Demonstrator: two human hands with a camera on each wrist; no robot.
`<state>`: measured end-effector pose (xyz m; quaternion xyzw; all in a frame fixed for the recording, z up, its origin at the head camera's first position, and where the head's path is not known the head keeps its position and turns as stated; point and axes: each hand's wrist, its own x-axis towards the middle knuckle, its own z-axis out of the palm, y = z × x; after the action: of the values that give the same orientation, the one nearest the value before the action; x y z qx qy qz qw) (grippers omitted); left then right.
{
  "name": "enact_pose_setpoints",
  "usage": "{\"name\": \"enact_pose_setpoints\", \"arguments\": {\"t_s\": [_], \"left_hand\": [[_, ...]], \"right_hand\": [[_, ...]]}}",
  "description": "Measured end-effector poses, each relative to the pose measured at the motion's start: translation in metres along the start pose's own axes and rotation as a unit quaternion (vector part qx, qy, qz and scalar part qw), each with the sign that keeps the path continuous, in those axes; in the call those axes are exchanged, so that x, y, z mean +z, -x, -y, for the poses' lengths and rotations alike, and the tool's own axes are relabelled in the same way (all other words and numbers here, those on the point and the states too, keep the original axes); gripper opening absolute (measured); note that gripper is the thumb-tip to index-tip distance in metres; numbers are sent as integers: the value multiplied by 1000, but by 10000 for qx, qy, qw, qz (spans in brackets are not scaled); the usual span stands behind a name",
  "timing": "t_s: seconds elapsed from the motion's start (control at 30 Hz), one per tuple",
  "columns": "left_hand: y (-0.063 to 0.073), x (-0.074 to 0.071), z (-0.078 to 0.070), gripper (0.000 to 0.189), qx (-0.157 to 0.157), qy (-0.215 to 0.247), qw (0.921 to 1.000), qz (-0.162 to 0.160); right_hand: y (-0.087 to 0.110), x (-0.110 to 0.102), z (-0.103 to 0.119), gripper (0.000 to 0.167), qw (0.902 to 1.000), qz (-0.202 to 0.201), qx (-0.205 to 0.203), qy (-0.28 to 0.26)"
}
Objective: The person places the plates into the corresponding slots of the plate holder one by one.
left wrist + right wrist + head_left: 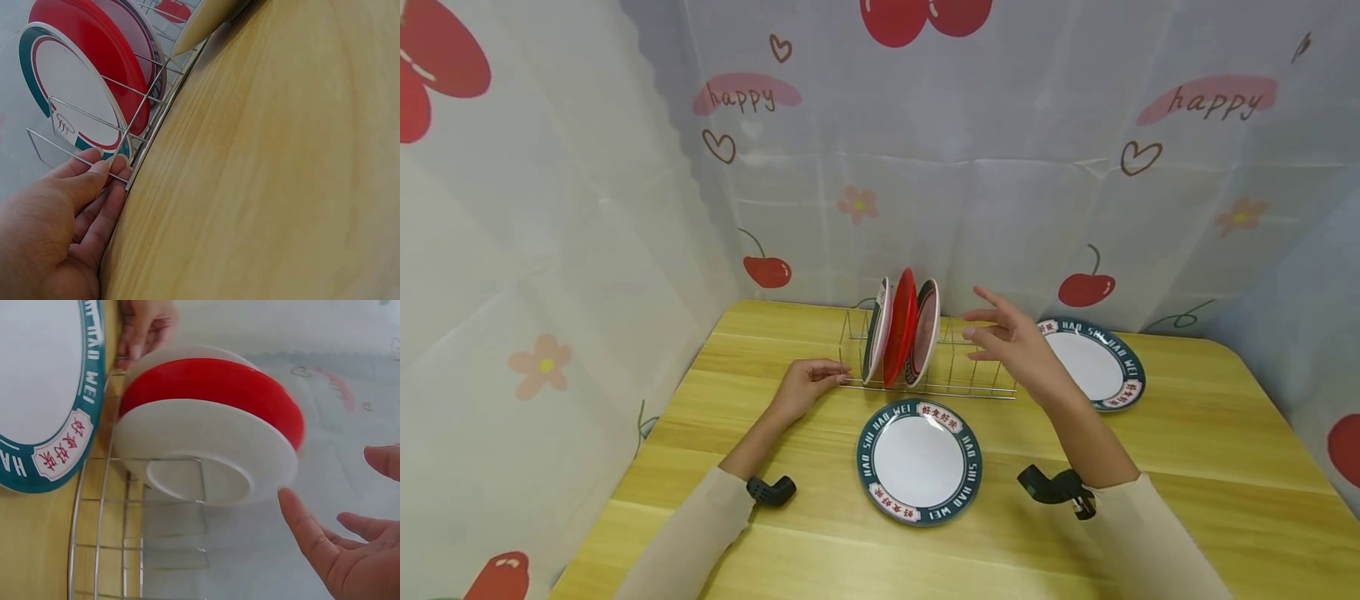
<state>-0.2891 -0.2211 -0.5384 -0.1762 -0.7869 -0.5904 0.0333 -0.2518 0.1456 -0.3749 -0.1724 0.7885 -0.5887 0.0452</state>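
Observation:
A wire dish rack (958,393) holds three upright plates: a white one with a green-patterned rim (876,333), a red plate (901,333), and another with a white back (212,434). At the rack's left end, my left hand (805,387) pinches the wire frame between thumb and fingers, as the left wrist view shows. My right hand (1011,337) is raised over the rack's right part, fingers spread and holding nothing. In the right wrist view its nearest fingertip (289,499) points at the white-backed plate's edge.
In front of the rack, a green-rimmed plate (919,461) lies flat on the wooden table (790,533). A similar plate (1086,365) lies at the back right, partly behind the right forearm. Printed curtains (1000,208) stand close behind and at the sides.

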Motion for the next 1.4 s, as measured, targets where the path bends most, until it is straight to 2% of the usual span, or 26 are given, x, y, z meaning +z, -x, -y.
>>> {"name": "enact_pose_setpoints", "arguments": {"t_s": [0.17, 0.4, 0.63, 0.73, 1.0, 1.13, 1.4], "left_hand": [[-1, 1, 0, 19, 27, -12, 10000, 18], [-1, 2, 1, 17, 87, -35, 9999, -40], [-1, 5, 3, 18, 128, 115, 9998, 65], [-1, 4, 3, 18, 167, 83, 9998, 59], [-2, 2, -1, 18, 218, -25, 9998, 18], [-3, 3, -2, 19, 139, -35, 9999, 63], [0, 2, -2, 19, -44, -36, 10000, 30]], "right_hand": [[20, -19, 4, 70, 9996, -256, -58, -113], [37, -53, -6, 53, 9960, -805, -351, -165], [43, -91, -27, 46, 9848, -1359, -385, -1009], [45, -105, -34, 46, 9819, -1547, -391, -1019], [50, -138, -57, 49, 9773, -2039, -163, -561], [56, -156, -74, 49, 9743, -2238, 72, -252], [66, -180, -100, 50, 9629, -2595, 687, -264]]}}
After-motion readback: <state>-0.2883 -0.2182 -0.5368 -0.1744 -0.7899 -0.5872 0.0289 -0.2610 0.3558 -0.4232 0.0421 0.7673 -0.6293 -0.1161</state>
